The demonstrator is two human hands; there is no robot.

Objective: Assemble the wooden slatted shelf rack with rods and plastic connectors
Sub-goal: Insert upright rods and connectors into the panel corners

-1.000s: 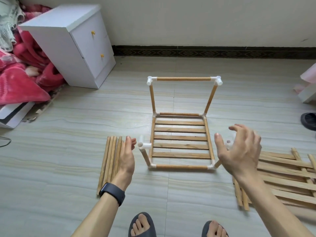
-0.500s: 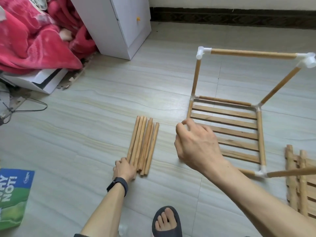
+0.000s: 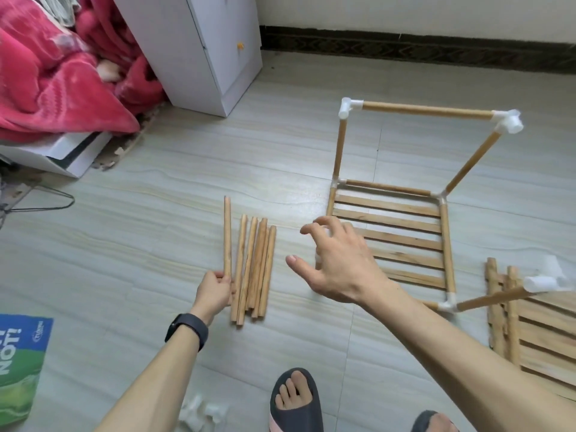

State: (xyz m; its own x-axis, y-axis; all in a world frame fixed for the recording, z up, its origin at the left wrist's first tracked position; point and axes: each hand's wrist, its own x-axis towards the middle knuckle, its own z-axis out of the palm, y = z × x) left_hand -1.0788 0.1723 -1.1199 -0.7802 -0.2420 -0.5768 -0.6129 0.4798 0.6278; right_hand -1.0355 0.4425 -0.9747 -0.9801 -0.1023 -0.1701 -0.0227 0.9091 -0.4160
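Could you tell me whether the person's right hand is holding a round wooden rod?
No, the right hand is spread open; only the left hand grips a round wooden rod.

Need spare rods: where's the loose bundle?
Head view, lower centre: the rod bundle lies on the floor between the left hand and the slatted frame.

A white cabinet (image 3: 199,57) stands on the tiled floor (image 3: 124,244), a red blanket (image 3: 56,82) heaped just beside it — its edge over a flat white box (image 3: 53,151). A green and blue packet (image 3: 18,363) lies at the near left; a dark skirting (image 3: 405,48) lines the wall (image 3: 405,10).
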